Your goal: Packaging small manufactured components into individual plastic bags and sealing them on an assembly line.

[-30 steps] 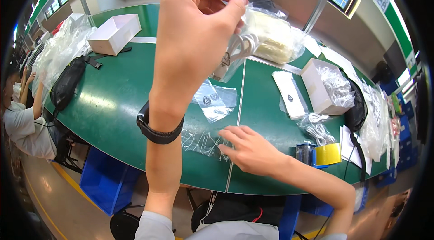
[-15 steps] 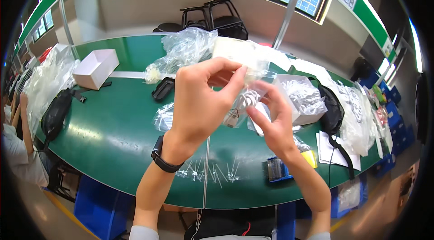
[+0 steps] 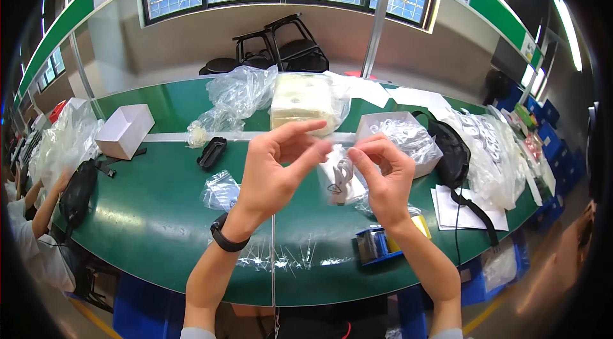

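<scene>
A small clear plastic bag with a coiled white cable (image 3: 343, 176) inside hangs above the table in the head view. My right hand (image 3: 388, 176) pinches its upper right corner between thumb and fingers. To the left of the bag, my left hand (image 3: 278, 170) has thumb and index finger apart, with nothing seen between them. Its thumb tip is blurred beside the bag's upper edge. A dark watch band (image 3: 228, 234) circles my left wrist. Beyond my right hand stands a white box (image 3: 367, 125) filled with bagged white cables (image 3: 408, 138).
Thin clear strips (image 3: 287, 256) lie along the near table edge, by a blue tray (image 3: 377, 246). Flat clear bags (image 3: 221, 191) and a black case (image 3: 212, 154) sit at left. Farther back are a white box (image 3: 125, 131) and a wrapped cream stack (image 3: 297, 99). A person's arm (image 3: 48, 208) shows far left.
My left fingers have parted and drawn away from the bag's top. The bagged cable now hangs from my right hand. The whole view has shifted slightly.
</scene>
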A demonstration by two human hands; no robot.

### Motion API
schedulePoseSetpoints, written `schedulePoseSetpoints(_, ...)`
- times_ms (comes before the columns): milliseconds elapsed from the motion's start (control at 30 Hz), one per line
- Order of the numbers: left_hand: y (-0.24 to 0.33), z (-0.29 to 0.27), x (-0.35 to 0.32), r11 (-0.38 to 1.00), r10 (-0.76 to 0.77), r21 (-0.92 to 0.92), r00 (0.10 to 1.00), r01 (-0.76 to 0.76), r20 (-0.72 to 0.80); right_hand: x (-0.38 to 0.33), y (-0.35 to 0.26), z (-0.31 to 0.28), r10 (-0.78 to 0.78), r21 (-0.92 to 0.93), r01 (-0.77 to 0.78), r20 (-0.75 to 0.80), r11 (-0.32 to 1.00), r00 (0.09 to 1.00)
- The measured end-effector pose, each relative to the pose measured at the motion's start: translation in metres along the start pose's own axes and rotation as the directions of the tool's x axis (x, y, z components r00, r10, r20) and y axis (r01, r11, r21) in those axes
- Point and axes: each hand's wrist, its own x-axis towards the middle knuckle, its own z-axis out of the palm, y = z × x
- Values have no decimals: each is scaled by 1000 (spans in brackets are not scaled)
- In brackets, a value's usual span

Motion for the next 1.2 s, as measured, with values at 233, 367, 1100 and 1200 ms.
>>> schedulePoseSetpoints(233,-16,5,-2,990,20,137,997,-30,71,1,-1,-13,-45,-102,46,14,994,999)
schedulePoseSetpoints(367,-13,10,-2,990,39,130,998,-46,55,-1,-12,-24,-14,-174,18,22,985,1000)
schedulePoseSetpoints(1100,40,20,-26,833,304,342,875,-436,377,-11,-54,-56,-75,-39,97,380,995,922)
schedulePoseSetpoints(1200,37,21,-26,809,248,443,908,-386,338,-16,-46,-52,-56,-74,85,331,994,942)
